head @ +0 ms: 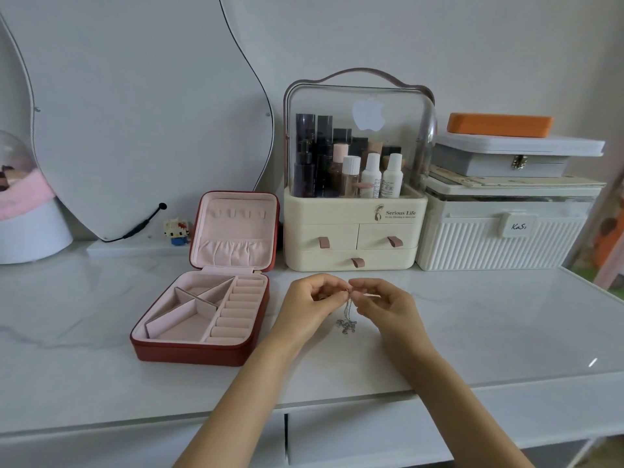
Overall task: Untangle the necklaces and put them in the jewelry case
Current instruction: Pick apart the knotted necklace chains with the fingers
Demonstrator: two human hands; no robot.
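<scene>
Necklaces point(347, 312) pinched between both hands' fingertips, left point(309, 304) and right point(383, 305), pendants dangling below.

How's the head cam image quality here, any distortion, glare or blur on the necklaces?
Head view: wide-angle bend curves the table edge; light is soft and even, with faint shadows. A small glint shows on the table at right. The necklaces, pinched by left hand and right hand, are thin and soft, so the links can't be made out.
</scene>
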